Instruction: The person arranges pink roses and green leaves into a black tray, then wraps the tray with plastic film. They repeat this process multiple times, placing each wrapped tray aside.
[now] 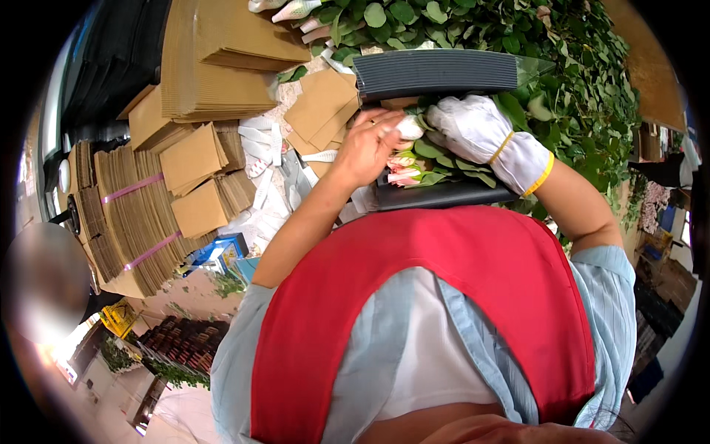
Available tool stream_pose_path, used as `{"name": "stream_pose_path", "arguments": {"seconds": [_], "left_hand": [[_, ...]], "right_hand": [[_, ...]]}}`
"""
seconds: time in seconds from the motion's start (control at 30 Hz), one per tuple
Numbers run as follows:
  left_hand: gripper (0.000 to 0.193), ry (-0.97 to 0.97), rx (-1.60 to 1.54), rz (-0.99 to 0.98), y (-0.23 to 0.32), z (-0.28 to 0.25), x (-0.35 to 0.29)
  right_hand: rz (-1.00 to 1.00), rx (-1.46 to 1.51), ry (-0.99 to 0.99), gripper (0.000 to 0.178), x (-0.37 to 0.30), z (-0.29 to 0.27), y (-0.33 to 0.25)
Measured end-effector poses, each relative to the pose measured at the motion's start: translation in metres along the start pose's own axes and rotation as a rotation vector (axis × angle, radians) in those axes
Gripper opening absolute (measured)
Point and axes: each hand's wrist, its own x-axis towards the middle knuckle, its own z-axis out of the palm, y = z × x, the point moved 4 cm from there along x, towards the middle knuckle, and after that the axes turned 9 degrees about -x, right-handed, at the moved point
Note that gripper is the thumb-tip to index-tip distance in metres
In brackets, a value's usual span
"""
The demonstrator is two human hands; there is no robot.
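Note:
My left hand (370,146) is bare, its slightly blurred fingers curled at a rose with a white head (410,127). My right hand (467,124) wears a white glove with yellow trim and closes around the same rose just below its head, among green leaves. Right under both hands lie several pink and white roses (403,172), heads to the left and leafy stems to the right. They rest on a black sheet (444,196) close to my red apron (436,229). My fingertips partly hide the held rose.
Beyond my hands stands a stack of black corrugated sheets (436,74). Leafy rose stems (584,111) heap up at the far right. Brown cardboard stacks (222,81), loose cardboard pieces (322,107), white sleeves (259,140) and a blue box (222,253) are on the left.

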Motion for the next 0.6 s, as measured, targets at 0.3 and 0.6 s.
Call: {"name": "stream_pose_path", "arguments": {"seconds": [0.3, 0.6], "left_hand": [[0.044, -0.075, 0.06, 0.016, 0.002, -0.005, -0.008], [0.042, -0.043, -0.049, -0.045, 0.001, -0.007, -0.004]], "right_hand": [[0.164, -0.072, -0.166, 0.017, -0.012, -0.071, -0.008], [0.461, -0.147, -0.548, 0.016, -0.028, -0.064, 0.045]]}}
